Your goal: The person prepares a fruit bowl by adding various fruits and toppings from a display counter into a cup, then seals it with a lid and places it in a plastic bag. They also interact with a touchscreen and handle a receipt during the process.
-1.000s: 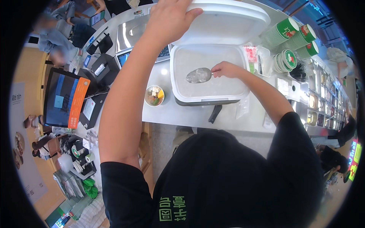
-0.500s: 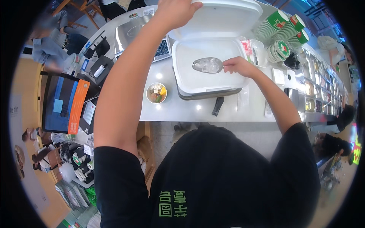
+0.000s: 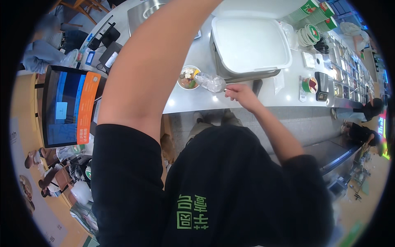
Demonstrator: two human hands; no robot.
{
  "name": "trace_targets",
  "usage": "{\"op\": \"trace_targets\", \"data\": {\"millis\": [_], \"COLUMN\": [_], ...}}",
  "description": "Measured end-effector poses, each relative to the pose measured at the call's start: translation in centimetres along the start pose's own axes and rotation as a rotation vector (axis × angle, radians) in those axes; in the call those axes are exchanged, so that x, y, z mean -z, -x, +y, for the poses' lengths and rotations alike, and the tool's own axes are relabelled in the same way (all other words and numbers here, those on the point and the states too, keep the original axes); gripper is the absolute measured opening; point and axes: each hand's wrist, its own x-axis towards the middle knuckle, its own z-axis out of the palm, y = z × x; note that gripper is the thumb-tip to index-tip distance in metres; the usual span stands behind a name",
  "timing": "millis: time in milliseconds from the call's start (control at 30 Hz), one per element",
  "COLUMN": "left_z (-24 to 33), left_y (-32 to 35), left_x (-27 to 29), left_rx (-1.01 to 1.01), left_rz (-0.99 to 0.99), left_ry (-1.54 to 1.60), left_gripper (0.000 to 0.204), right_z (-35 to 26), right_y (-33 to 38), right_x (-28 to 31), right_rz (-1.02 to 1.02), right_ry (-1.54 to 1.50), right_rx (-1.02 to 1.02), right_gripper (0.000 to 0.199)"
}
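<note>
My right hand (image 3: 242,97) is closed around the handle of a scoop (image 3: 222,85) heaped with clear ice (image 3: 211,82). The scoop's front end reaches the rim of a round bowl (image 3: 184,85), which holds white, yellow, green and brown pieces of food. To the right of the bowl stands a white bin (image 3: 252,45) with its lid (image 3: 257,10) raised. My left forearm stretches over the counter toward the lid and leaves the picture at the top edge, so that hand is hidden.
Stacks of green-and-white cups (image 3: 302,12) and lids (image 3: 307,35) stand at the back right, before a row of food compartments (image 3: 347,70). A small black scale (image 3: 322,86) and a filled cup (image 3: 309,85) sit nearer. At left are a screen (image 3: 61,109) and a dark stand (image 3: 109,55).
My right hand has carried the ice-filled scoop out from over the bin, left and nearer, to the bowl. My left hand has passed out of the picture at the top.
</note>
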Motion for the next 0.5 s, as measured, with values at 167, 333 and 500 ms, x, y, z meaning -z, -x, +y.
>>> {"op": "trace_targets", "data": {"millis": [167, 333, 500], "left_z": [0.1, 1.1, 1.0], "left_y": [0.5, 1.2, 0.1], "left_x": [0.0, 1.0, 0.2], "left_rx": [-0.034, -0.04, -0.008], "left_rz": [-0.005, 0.047, 0.042], "left_ry": [-0.029, 0.006, 0.021], "left_gripper": [0.033, 0.032, 0.032], "right_z": [1.3, -1.3, -4.5], "right_y": [-2.9, -2.9, -1.0], "right_x": [-3.4, -3.4, -3.1], "right_rz": [0.176, 0.183, 0.222], "right_ry": [0.314, 0.624, 0.788], "right_rx": [0.05, 0.084, 0.058], "right_gripper": [0.027, 0.021, 0.017]}}
